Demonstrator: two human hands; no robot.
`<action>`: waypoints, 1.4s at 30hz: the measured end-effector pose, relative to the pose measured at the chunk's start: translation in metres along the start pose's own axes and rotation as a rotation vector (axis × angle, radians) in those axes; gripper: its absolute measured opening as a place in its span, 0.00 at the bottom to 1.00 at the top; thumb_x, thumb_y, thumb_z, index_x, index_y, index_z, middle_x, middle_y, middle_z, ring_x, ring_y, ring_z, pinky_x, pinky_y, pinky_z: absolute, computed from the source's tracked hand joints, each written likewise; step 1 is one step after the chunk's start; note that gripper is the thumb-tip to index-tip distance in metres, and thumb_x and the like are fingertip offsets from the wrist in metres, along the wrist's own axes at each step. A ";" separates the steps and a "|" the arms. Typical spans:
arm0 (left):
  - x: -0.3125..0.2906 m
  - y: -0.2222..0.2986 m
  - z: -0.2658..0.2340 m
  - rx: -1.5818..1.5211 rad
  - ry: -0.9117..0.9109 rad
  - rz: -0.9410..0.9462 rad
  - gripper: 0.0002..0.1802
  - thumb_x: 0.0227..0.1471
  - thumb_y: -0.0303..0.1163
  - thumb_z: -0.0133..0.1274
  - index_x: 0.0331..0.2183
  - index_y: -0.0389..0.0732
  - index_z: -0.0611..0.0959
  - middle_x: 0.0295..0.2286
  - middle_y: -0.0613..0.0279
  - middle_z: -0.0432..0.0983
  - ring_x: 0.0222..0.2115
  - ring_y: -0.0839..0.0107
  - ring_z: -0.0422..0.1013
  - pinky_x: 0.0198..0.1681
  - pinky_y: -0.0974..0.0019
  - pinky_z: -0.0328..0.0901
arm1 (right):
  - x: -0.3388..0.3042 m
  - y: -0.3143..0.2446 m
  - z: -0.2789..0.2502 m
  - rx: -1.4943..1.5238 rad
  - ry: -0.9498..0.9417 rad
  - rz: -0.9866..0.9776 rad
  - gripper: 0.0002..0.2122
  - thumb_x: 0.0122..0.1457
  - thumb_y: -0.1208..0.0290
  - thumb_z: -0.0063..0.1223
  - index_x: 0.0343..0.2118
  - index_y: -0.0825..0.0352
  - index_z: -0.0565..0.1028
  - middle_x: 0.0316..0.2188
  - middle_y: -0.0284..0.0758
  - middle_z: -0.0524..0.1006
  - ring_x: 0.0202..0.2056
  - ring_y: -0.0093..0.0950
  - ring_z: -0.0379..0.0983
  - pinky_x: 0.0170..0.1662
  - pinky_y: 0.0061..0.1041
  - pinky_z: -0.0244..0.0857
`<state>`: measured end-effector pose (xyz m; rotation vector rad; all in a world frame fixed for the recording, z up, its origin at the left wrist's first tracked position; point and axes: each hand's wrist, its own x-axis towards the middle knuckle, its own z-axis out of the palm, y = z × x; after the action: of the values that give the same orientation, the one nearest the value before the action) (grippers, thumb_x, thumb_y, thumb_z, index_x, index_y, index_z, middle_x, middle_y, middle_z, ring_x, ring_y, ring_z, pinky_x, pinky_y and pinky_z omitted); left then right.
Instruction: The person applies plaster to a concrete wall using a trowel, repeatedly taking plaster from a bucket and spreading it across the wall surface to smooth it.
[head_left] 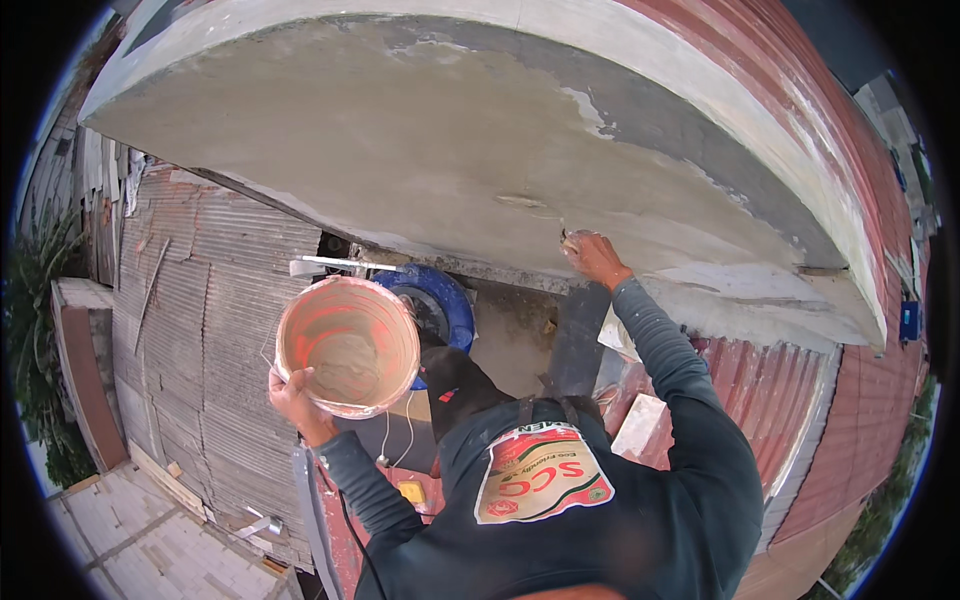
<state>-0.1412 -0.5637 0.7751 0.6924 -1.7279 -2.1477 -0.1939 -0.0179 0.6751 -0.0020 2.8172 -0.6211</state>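
Note:
My left hand (297,398) is closed on the rim of a pinkish, paint-smeared bucket (397,345), holding it tilted so its inside shows. Grey-beige wet plaster (345,360) lies at the bucket's bottom and coats its walls. My right arm stretches forward, and my right hand (597,258) is closed around a small tool (564,238) against the grey plastered wall (420,140). Only a short dark tip of that tool shows, so its kind is unclear. Close to the right hand the wall has a small raised smear (527,203) and lighter patches.
A blue round tub (458,308) stands behind the bucket. Corrugated roofing (220,290) spreads below on the left, red metal roofing (770,400) on the right. A white block (638,425) and a yellow object (411,491) lie near my body. A cable (350,525) hangs beside my left arm.

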 end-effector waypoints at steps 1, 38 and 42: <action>0.000 0.002 0.001 0.002 -0.011 -0.009 0.26 0.32 0.13 0.49 0.42 0.28 0.78 0.36 0.51 0.79 0.32 0.62 0.78 0.37 0.62 0.75 | 0.001 0.008 0.005 0.053 0.075 -0.015 0.18 0.61 0.60 0.57 0.44 0.72 0.79 0.41 0.52 0.79 0.42 0.51 0.77 0.46 0.41 0.70; 0.003 -0.021 -0.035 0.028 0.188 -0.042 0.25 0.32 0.15 0.50 0.40 0.28 0.78 0.34 0.51 0.80 0.30 0.63 0.78 0.37 0.60 0.75 | 0.002 -0.048 -0.040 0.106 0.247 -0.196 0.16 0.60 0.61 0.59 0.40 0.72 0.81 0.34 0.51 0.80 0.36 0.51 0.76 0.41 0.43 0.70; 0.004 -0.023 -0.029 -0.014 0.122 -0.061 0.25 0.32 0.16 0.50 0.41 0.28 0.78 0.34 0.51 0.80 0.31 0.62 0.78 0.38 0.60 0.75 | 0.041 0.001 0.050 -0.011 -0.006 -0.016 0.18 0.61 0.59 0.57 0.42 0.73 0.79 0.37 0.52 0.79 0.39 0.53 0.75 0.44 0.46 0.68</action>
<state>-0.1274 -0.5844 0.7475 0.8646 -1.6477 -2.1075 -0.2211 -0.0396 0.6208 -0.0290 2.8178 -0.6080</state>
